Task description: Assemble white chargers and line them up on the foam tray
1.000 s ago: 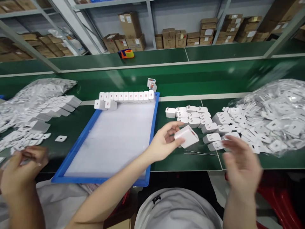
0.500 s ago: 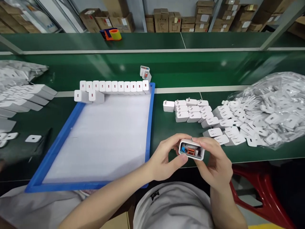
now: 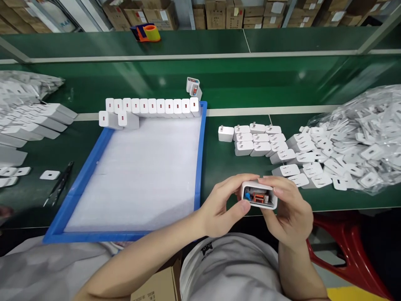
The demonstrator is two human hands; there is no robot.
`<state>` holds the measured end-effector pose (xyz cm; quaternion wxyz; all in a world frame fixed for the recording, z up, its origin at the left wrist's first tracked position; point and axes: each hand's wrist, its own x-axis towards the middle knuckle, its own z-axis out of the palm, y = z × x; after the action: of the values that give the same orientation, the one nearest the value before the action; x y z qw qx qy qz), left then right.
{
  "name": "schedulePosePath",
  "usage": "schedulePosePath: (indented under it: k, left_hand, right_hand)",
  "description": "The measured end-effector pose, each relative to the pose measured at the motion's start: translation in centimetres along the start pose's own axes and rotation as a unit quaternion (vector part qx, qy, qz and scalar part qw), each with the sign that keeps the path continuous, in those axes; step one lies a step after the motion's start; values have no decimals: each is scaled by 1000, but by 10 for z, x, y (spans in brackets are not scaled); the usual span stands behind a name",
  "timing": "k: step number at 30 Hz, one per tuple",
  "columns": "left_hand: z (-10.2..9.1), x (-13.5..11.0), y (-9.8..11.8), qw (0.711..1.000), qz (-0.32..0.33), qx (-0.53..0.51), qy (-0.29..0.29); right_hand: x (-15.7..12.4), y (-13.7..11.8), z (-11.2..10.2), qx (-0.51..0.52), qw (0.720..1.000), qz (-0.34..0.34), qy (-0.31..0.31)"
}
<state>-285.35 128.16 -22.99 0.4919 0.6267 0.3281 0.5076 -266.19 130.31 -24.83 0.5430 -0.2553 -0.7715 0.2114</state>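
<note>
My left fingers [image 3: 232, 183] and right fingers [image 3: 277, 182] together grip the white casing [image 3: 260, 205] by the near edge of the table [image 3: 216, 167], open end towards me. I'm probably checking the inner parts [image 3: 259, 197]; moving on calls for a steady, level hold.

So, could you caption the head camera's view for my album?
Left hand and right hand hold an open-ended rectangular white plastic case beside a blue-rimmed white tray.

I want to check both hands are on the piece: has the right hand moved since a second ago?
Yes: judged against the blue tray, the right hand has moved left, towards it, and now holds the open charger.
</note>
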Motion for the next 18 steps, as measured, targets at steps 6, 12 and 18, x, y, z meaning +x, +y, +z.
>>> schedulePosePath:
  k: [6, 12, 18]
  left_hand:
    - [-1, -2, -1, 999, 18, 49, -5]
    - [1, -4, -4, 998, 32, 42, -15]
    - [1, -5, -3, 999, 30, 34, -22]
  right_hand:
    - [3, -7, -4, -55, 997, -45, -34]
    - [4, -10, -6, -74, 995, -64, -35]
    - [12, -10, -4, -137, 981, -135, -32]
